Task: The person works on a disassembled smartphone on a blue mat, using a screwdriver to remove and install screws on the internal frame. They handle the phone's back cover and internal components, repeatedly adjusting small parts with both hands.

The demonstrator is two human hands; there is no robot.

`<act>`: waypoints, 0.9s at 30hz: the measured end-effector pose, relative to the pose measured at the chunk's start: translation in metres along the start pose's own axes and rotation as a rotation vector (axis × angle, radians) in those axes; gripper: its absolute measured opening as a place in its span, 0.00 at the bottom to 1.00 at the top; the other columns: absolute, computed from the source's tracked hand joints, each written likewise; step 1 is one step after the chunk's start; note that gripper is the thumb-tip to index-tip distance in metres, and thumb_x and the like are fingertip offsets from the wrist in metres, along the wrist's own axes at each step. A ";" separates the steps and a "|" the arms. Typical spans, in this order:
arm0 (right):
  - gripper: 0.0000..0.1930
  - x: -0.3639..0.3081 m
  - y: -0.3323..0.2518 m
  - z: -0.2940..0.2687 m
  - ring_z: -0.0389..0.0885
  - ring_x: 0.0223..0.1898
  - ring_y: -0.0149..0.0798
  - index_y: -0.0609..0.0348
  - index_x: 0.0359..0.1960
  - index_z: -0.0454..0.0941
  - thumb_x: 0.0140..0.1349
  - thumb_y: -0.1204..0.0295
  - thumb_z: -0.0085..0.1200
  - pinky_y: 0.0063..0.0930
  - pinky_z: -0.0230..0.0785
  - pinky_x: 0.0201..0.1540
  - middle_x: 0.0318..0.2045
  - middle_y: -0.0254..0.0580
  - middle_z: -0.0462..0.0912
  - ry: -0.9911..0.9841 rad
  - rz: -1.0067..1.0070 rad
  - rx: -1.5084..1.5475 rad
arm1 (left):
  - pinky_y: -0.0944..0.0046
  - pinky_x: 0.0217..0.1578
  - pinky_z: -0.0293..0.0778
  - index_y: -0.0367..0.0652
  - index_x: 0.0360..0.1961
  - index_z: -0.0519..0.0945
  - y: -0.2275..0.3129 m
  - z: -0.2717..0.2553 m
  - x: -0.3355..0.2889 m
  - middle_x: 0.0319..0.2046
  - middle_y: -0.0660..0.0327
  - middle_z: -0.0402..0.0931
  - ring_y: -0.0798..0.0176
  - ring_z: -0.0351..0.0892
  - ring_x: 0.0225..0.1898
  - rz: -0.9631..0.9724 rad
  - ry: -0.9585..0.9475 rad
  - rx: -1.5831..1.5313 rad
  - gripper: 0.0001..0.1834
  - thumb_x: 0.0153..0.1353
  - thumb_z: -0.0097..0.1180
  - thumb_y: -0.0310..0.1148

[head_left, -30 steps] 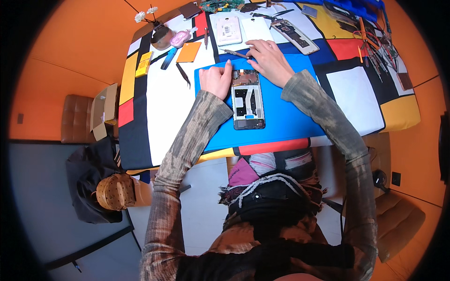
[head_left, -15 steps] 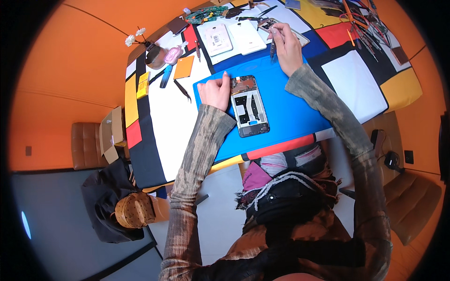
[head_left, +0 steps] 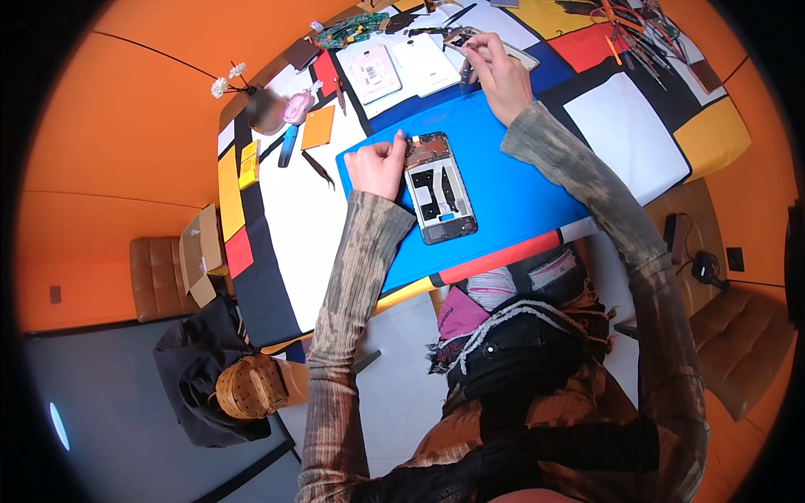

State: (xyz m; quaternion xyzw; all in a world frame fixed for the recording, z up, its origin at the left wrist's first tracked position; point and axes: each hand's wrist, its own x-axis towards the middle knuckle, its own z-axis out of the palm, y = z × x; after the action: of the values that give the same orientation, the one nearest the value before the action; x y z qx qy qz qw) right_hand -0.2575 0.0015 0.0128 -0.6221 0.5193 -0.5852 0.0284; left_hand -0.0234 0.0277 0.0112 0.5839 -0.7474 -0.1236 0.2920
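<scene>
On the blue mat (head_left: 511,201) lies an opened smartphone (head_left: 440,189), its inner frame and brown and black parts facing up. My left hand (head_left: 376,168) rests at its upper left edge, fingers curled and thumb extended along the phone. Whatever those curled fingers may hold is hidden. Farther off to the right, my right hand (head_left: 501,80) pinches a slim dark screwdriver-like tool (head_left: 465,77), which points down over the mat's far edge. Just beyond these fingers lies another opened phone (head_left: 524,57), partly covered by the hand.
Two pale phone backs (head_left: 426,63) lie behind the mat. Black tweezers (head_left: 318,168), an orange card (head_left: 319,127), a yellow box (head_left: 249,164) and a vase (head_left: 266,111) stand left. A white sheet (head_left: 625,138) and several tools (head_left: 641,54) are on the right.
The whole view has shifted slightly, moving the table's items a little left. My right hand still pinches the dark tool, and my left hand stays beside the opened smartphone.
</scene>
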 end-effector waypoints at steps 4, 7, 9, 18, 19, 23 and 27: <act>0.11 0.000 0.003 0.001 0.81 0.20 0.42 0.55 0.41 0.69 0.67 0.61 0.46 0.33 0.69 0.21 0.18 0.39 0.79 -0.048 0.006 -0.030 | 0.62 0.21 0.67 0.34 0.19 0.82 0.000 0.000 0.001 0.09 0.51 0.70 0.60 0.72 0.12 -0.021 -0.008 -0.028 0.27 0.58 0.55 0.51; 0.11 0.000 0.004 0.001 0.80 0.19 0.42 0.55 0.41 0.69 0.67 0.60 0.47 0.34 0.68 0.20 0.17 0.39 0.79 -0.045 -0.019 -0.041 | 0.62 0.21 0.67 0.34 0.19 0.82 0.000 0.000 0.000 0.09 0.51 0.70 0.59 0.72 0.12 0.001 0.001 0.005 0.27 0.59 0.55 0.50; 0.11 0.000 0.004 0.001 0.80 0.19 0.42 0.55 0.41 0.69 0.67 0.60 0.47 0.34 0.68 0.20 0.17 0.39 0.79 -0.034 -0.031 -0.043 | 0.62 0.21 0.67 0.34 0.19 0.82 0.000 0.000 0.000 0.09 0.51 0.70 0.59 0.72 0.12 0.013 0.006 0.014 0.27 0.59 0.55 0.50; 0.12 0.000 0.004 0.001 0.80 0.19 0.40 0.55 0.40 0.69 0.67 0.60 0.47 0.34 0.68 0.20 0.18 0.38 0.79 -0.044 -0.031 -0.064 | 0.62 0.21 0.67 0.34 0.19 0.82 0.003 0.000 -0.001 0.09 0.52 0.71 0.60 0.72 0.12 0.032 0.008 -0.006 0.27 0.59 0.54 0.50; 0.12 0.000 0.004 0.001 0.80 0.19 0.40 0.55 0.41 0.69 0.67 0.60 0.47 0.33 0.69 0.20 0.18 0.38 0.80 -0.044 -0.022 -0.045 | 0.62 0.21 0.67 0.34 0.19 0.82 0.003 0.000 -0.001 0.09 0.52 0.71 0.60 0.72 0.12 0.029 0.006 -0.002 0.27 0.59 0.54 0.50; 0.13 0.000 0.001 0.000 0.82 0.20 0.38 0.56 0.42 0.69 0.67 0.60 0.47 0.31 0.70 0.22 0.23 0.40 0.83 -0.044 0.030 0.045 | 0.62 0.21 0.67 0.34 0.19 0.82 0.001 0.001 -0.001 0.09 0.52 0.71 0.61 0.73 0.12 0.062 0.028 0.003 0.27 0.60 0.54 0.50; 0.13 0.000 -0.002 -0.001 0.83 0.22 0.36 0.57 0.42 0.69 0.68 0.61 0.46 0.29 0.71 0.24 0.27 0.42 0.84 -0.051 0.076 0.107 | 0.62 0.21 0.67 0.34 0.19 0.82 0.000 0.002 -0.001 0.09 0.51 0.71 0.59 0.73 0.12 0.070 0.034 0.005 0.27 0.60 0.54 0.49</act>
State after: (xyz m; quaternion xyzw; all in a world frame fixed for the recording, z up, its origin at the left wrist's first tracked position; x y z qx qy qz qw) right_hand -0.2572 0.0029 0.0150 -0.6141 0.5099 -0.5946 0.0970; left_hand -0.0240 0.0280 0.0092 0.5600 -0.7626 -0.1014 0.3074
